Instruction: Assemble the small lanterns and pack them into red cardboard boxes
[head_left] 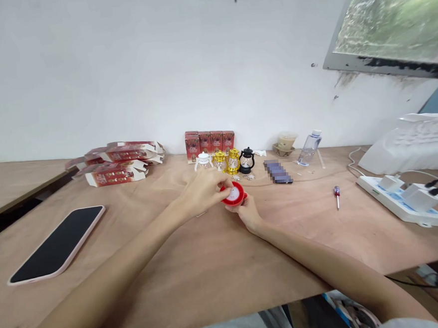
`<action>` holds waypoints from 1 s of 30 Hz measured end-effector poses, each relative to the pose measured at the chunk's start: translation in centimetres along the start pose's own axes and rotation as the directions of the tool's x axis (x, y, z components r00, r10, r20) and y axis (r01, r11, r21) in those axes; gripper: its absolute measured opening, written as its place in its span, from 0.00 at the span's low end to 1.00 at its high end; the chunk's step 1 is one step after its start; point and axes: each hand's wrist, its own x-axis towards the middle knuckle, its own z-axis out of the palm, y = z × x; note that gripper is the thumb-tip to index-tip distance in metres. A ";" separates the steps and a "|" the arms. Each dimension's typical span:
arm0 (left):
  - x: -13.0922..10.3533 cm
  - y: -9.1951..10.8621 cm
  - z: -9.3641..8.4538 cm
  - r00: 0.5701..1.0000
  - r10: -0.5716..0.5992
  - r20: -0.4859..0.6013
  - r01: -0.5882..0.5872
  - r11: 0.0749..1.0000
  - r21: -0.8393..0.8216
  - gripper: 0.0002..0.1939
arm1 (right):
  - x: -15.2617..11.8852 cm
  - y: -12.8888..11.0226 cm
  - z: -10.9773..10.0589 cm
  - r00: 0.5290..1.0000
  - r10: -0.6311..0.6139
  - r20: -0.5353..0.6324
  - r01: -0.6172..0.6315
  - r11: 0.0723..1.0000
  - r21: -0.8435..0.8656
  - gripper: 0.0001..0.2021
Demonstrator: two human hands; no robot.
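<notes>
My right hand [249, 215] is closed around a small red lantern [240, 200], its round base with a white centre turned up towards me. The fingers of my left hand [206, 191] are bent and pinch at that base from the left; whether they hold a separate part, I cannot make out. Just beyond my hands stand a white lantern [203, 160], two gold lanterns [233, 161] and a black lantern [246, 161], in a row. Small metal bits [249, 177] lie in front of them.
Red boxes [210, 143] stand behind the lanterns; opened cartons [117, 173] are piled left. A phone [57, 245] lies at the left, another phone [277, 172] beyond my right hand. Rightward are a bottle [309, 148], a cup [286, 141], a screwdriver [337, 195] and a power strip [403, 201].
</notes>
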 end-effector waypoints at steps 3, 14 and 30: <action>0.0 0.0 0.2 1.000 -0.001 -0.015 0.001 1.000 0.017 0.05 | 0.0 0.0 0.0 1.000 0.004 -0.002 -0.004 1.000 0.009 0.21; -0.1 -0.2 0.9 0.991 0.134 -0.022 -0.131 0.984 0.123 0.06 | 0.0 -0.1 0.0 1.000 0.006 0.011 -0.006 1.000 0.009 0.19; -0.1 -0.4 1.1 0.986 0.166 0.001 -0.162 0.961 0.222 0.08 | 0.0 0.1 -0.1 1.000 0.021 0.005 -0.021 0.999 0.031 0.19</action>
